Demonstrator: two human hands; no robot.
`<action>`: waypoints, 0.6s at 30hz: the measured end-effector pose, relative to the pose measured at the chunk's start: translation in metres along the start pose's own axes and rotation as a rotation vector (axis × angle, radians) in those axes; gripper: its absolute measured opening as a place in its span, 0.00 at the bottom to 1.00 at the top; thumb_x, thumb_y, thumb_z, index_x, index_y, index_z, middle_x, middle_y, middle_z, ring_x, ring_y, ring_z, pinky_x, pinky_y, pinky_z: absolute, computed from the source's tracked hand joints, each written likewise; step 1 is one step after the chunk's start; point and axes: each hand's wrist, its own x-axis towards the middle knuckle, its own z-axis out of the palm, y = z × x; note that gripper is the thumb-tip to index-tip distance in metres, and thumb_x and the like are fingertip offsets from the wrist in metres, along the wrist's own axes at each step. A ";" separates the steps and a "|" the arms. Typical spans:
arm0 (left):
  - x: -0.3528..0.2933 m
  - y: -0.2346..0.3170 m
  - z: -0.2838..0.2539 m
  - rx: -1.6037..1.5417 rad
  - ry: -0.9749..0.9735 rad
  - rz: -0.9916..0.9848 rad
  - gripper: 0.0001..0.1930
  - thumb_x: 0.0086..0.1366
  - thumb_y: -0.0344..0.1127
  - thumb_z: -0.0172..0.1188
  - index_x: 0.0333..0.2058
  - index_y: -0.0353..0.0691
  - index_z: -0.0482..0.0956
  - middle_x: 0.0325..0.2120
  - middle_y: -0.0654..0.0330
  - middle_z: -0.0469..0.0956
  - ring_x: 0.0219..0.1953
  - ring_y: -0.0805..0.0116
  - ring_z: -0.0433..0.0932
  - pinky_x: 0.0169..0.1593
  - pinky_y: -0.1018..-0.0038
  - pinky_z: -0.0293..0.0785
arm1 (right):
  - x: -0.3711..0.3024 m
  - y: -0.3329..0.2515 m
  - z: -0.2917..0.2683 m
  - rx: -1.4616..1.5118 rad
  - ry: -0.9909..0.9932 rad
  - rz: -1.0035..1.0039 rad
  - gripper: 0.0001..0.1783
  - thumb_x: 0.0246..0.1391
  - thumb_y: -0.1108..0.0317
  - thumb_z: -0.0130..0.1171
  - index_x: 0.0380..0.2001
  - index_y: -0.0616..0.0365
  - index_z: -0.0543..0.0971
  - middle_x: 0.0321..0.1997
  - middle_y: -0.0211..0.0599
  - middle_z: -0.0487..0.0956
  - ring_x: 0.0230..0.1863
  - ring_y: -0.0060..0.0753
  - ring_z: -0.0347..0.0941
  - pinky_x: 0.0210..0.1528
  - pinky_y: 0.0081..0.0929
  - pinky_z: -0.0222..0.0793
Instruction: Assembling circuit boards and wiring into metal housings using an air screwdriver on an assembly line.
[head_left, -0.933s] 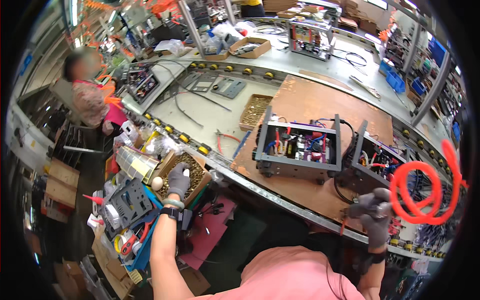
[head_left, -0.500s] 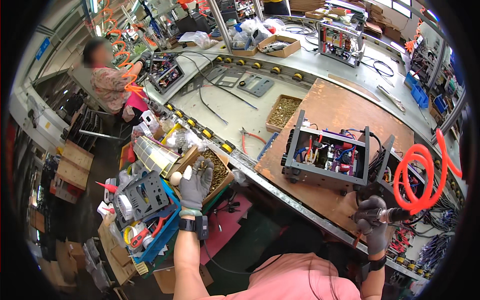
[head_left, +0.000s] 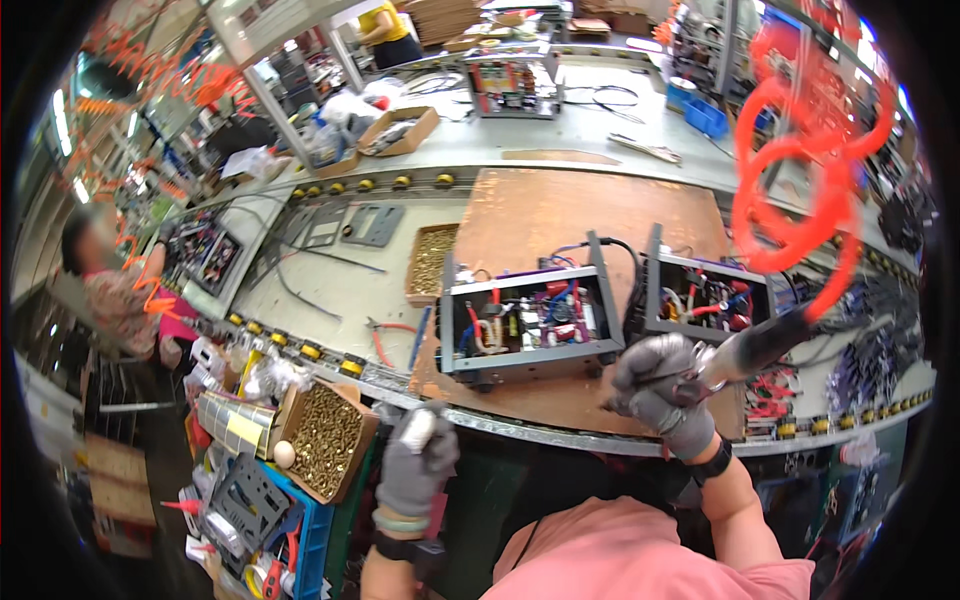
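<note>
Head view. Nearest, the grey-gloved left hand (head_left: 418, 460) is hovering just beside an open cardboard box (head_left: 363, 435) heaped with small brass-coloured metal fasteners (head_left: 322, 440). Fingers are curling inward; cannot tell whether anything is pinched. Grey-gloved right hand (head_left: 660, 390) is wrapping around a silver-and-black cylindrical power tool (head_left: 765, 345), which is trailing a glossy red coiled hose (head_left: 835, 210). Tool is lying slantwise at the near counter (head_left: 355, 295) edge; its tip is not showing clearly, so contact cannot be told.

Beyond, a dark-grey metal left frame (head_left: 535, 325) and a similar right frame (head_left: 710, 300) are standing on a copper-brown sheet (head_left: 590, 205). State of work, by judgement: internals are looking largely fitted, red and blue wires already running inside both; enclosing is looking unfinished, both upper sides standing open. Seated fasteners are too small to count.

Left of the sheet, red-handled pliers (head_left: 383, 342) and a second fastener box (head_left: 421, 299) are lying; flat grey metal plates (head_left: 372, 225) are resting farther off, unattached.

Farthest, another uncovered unit (head_left: 515, 87) is standing on the opposite counter.
</note>
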 end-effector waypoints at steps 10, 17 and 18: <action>0.044 -0.081 0.114 -0.035 -0.220 -0.222 0.18 0.76 0.48 0.47 0.47 0.40 0.77 0.23 0.70 0.66 0.19 0.81 0.58 0.22 0.82 0.55 | 0.022 -0.029 0.037 0.248 0.058 -0.472 0.28 0.50 0.66 0.71 0.56 0.50 0.75 0.36 0.37 0.79 0.28 0.31 0.72 0.24 0.32 0.69; 0.046 -0.093 0.127 -0.159 -0.338 -0.248 0.17 0.76 0.49 0.45 0.44 0.43 0.77 0.18 0.74 0.53 0.16 0.81 0.50 0.21 0.81 0.50 | 0.011 -0.042 0.026 0.134 0.071 -0.534 0.29 0.49 0.65 0.72 0.56 0.48 0.75 0.34 0.36 0.78 0.28 0.32 0.72 0.24 0.33 0.69; 0.045 -0.095 0.129 -0.134 -0.334 -0.246 0.18 0.76 0.49 0.45 0.44 0.42 0.77 0.18 0.74 0.52 0.16 0.81 0.49 0.21 0.81 0.49 | 0.007 -0.043 0.023 0.134 0.074 -0.537 0.29 0.49 0.65 0.72 0.56 0.48 0.75 0.34 0.36 0.78 0.28 0.32 0.72 0.24 0.33 0.69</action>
